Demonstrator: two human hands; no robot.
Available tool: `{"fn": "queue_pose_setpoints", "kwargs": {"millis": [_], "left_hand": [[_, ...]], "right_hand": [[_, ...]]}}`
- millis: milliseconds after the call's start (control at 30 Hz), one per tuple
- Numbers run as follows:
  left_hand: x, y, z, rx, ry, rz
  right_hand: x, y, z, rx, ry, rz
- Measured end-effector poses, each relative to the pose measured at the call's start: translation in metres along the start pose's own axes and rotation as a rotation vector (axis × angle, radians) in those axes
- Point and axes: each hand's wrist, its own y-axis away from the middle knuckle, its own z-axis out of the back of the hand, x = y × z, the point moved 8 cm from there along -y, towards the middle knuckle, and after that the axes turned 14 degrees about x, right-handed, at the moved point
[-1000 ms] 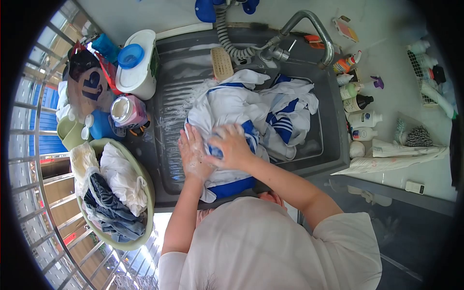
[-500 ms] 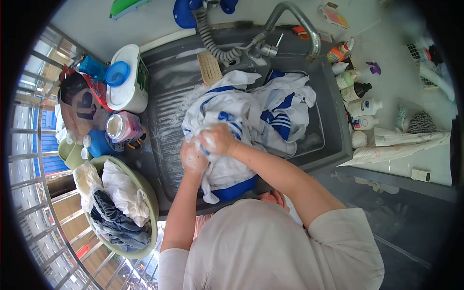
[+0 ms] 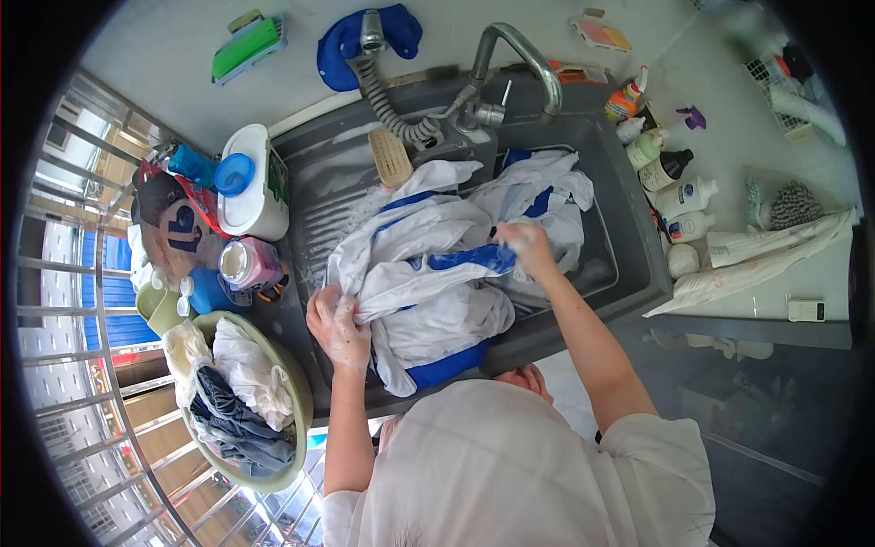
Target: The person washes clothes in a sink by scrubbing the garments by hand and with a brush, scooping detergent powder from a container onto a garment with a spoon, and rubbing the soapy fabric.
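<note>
A wet white garment with blue trim (image 3: 410, 301) lies bunched across the ribbed washboard part of a grey sink (image 3: 314, 155). My left hand (image 3: 337, 326), with suds on it, grips the garment's left edge. At the other side my right hand (image 3: 526, 249) is closed on a blue and white part of the same garment, which is stretched between both hands. More white and blue cloth (image 3: 556, 196) hangs into the basin on the right. A scrubbing brush (image 3: 391, 157) lies bristles up behind the garment.
A curved faucet (image 3: 519, 41) and ribbed hose (image 3: 380, 98) rise behind the sink. To the left stand a white tub (image 3: 255, 196), a pink jar (image 3: 251, 264) and a green basin of clothes (image 3: 301, 410). Several bottles (image 3: 688, 194) line the right ledge.
My hands, together on bunched cloth before, have moved apart: the right one to the right, the left one slightly left and down. The garment is now spread between them. The view has shifted slightly.
</note>
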Motion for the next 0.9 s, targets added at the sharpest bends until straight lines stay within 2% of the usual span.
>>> {"fn": "queue_pose_setpoints", "kwargs": {"millis": [33, 100, 133, 167, 233, 300, 367, 433, 467, 500, 567, 600, 667, 700, 767, 800, 900], "left_hand": [[-0.008, 0.002, 0.005, 0.008, 0.000, -0.005], [-0.026, -0.002, 0.012, 0.094, -0.035, -0.034], [-0.034, -0.004, 0.020, 0.101, -0.035, -0.041], [-0.046, -0.005, 0.026, 0.123, 0.084, -0.102], [-0.063, -0.009, 0.022, 0.156, 0.200, -0.164], [-0.083, -0.023, 0.008, 0.239, 0.454, -0.275], [-0.082, -0.033, -0.026, 0.208, 0.434, -0.283], [-0.070, -0.041, -0.073, 0.368, 0.033, -0.203], [-0.073, -0.047, -0.072, 0.264, -0.006, -0.224], [-0.074, -0.051, -0.079, 0.267, -0.007, -0.235], [-0.065, -0.061, -0.092, 0.424, 0.005, 0.033], [-0.060, -0.064, -0.101, 0.430, 0.004, 0.027], [-0.043, -0.072, -0.106, 0.277, 0.325, 0.005], [-0.040, -0.071, -0.106, 0.277, 0.319, 0.001], [-0.040, -0.062, -0.111, 0.521, 0.798, 0.204], [-0.050, -0.053, -0.104, 0.557, 1.076, 0.237], [-0.032, -0.034, -0.088, 0.497, 1.240, 0.261]], "right_hand": [[-0.008, 0.009, 0.001, -0.005, -0.004, -0.007], [0.012, 0.029, 0.008, -0.201, 0.673, 0.168], [-0.008, 0.031, 0.007, -0.145, 0.517, 0.013], [0.001, 0.036, -0.002, -0.147, 0.512, 0.003], [0.047, 0.047, -0.026, -0.280, 0.523, 0.306], [0.064, 0.041, -0.072, -0.138, 0.434, 0.336], [0.070, 0.039, -0.116, -0.076, 0.619, 0.219], [0.056, 0.024, -0.125, -0.041, 0.592, 0.156], [0.046, 0.016, -0.126, 0.001, 0.560, 0.098], [0.040, 0.008, -0.122, -0.009, 0.558, 0.093], [0.042, -0.005, -0.122, 0.053, 0.606, 0.191], [0.040, -0.010, -0.119, 0.048, 0.603, 0.184], [0.034, -0.021, -0.118, 0.085, 0.441, 0.119], [0.033, -0.021, -0.117, 0.082, 0.436, 0.121], [0.023, -0.020, -0.110, 0.060, 0.137, 0.214], [0.017, -0.019, -0.110, 0.057, 0.131, 0.217], [0.002, 0.003, -0.097, -0.035, 0.062, 0.231]]}}
